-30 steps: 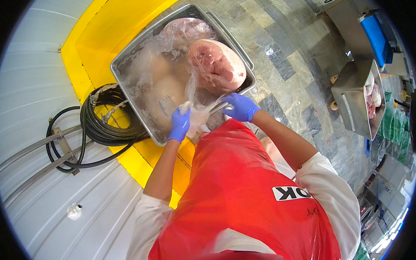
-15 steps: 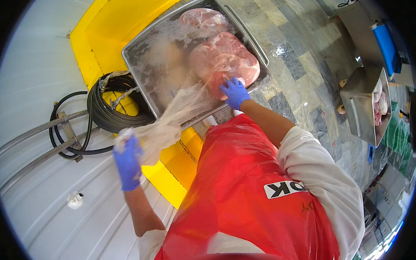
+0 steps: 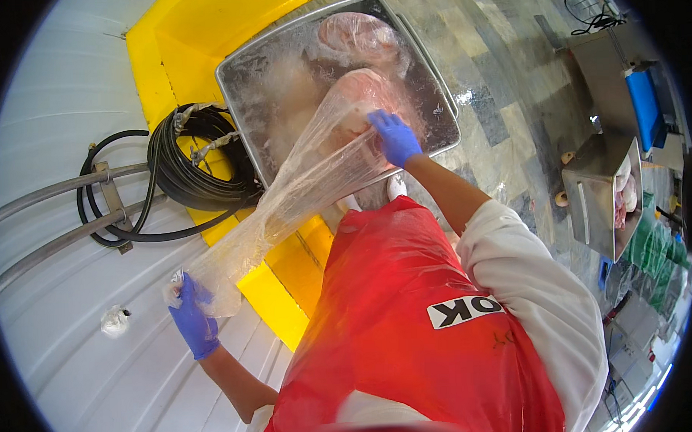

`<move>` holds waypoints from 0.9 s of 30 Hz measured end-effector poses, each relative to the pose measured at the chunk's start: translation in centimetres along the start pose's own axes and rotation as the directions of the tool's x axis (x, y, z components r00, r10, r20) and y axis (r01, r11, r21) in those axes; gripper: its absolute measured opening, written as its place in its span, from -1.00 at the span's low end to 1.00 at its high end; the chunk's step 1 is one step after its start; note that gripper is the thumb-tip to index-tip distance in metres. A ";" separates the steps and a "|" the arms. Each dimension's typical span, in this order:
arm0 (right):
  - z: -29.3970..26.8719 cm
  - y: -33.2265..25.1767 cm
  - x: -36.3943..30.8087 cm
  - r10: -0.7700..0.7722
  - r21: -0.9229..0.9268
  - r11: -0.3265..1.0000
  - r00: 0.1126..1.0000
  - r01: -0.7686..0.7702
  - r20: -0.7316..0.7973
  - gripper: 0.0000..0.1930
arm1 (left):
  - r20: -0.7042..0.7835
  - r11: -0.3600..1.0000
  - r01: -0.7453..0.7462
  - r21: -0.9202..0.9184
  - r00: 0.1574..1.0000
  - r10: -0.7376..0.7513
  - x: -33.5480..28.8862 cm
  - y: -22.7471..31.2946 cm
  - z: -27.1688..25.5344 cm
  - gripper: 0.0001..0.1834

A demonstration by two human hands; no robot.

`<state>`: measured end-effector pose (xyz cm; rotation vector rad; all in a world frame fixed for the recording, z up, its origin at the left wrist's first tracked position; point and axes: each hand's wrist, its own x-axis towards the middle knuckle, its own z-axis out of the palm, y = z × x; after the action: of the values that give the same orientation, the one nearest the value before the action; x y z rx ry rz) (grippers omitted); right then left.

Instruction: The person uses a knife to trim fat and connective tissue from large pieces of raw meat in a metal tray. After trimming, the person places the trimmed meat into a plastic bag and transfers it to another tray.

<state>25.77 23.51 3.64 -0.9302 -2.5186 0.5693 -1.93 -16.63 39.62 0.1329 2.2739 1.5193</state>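
A wide, clear plastic film (image 3: 284, 195) stretches between my two blue-gloved hands. My left hand (image 3: 193, 316) is closed on its bunched end at the lower left, in front of the white wall. My right hand (image 3: 397, 140) grips the film's other side over the metal tub, its thumb hidden. Beneath the film, close to the right fingers, lies a large pink piece of meat (image 3: 364, 90). Another wrapped piece of meat (image 3: 359, 36) sits farther back in the grey metal tub (image 3: 450, 98). Cloudy, pale shapes fill the tub's left part.
A yellow frame (image 3: 149, 70) surrounds the tub's left side. Coiled black hose (image 3: 177, 172) hangs by metal rails (image 3: 63, 197) on the white wall. To the right stands a metal bin (image 3: 590, 215) with meat inside, on the tiled floor (image 3: 495, 127). A red apron (image 3: 412, 351) covers my front.
My left hand has moved down and left, drawing the film out longer and wider. The right hand has shifted from the meat's surface to the film, which now spreads over the near piece.
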 end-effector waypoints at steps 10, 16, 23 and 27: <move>-5.6 0.0 -9.1 0.181 -0.134 0.983 0.795 -0.126 0.579 -0.78 | 0.068 0.988 0.059 0.144 0.995 -0.069 3.2 -4.0 1.9 -0.89; -9.1 0.0 -18.3 0.249 0.222 0.850 0.736 -0.478 0.629 -0.59 | 0.065 0.969 0.081 0.233 0.993 -0.099 4.0 -6.1 3.6 -0.92; -0.1 4.7 -3.0 0.526 0.170 0.837 0.850 -0.521 0.017 -0.51 | 0.113 0.970 0.046 0.238 0.991 -0.075 3.9 -7.4 3.1 -0.91; 3.3 6.9 6.9 0.531 -0.140 0.831 0.694 -0.539 0.486 -0.58 | 0.143 0.958 0.142 0.251 0.973 -0.182 2.7 -7.6 3.1 -0.82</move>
<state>22.92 32.24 -1.02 -1.7352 -2.6456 1.1432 -2.19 -16.20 31.03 0.1295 2.2651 1.1066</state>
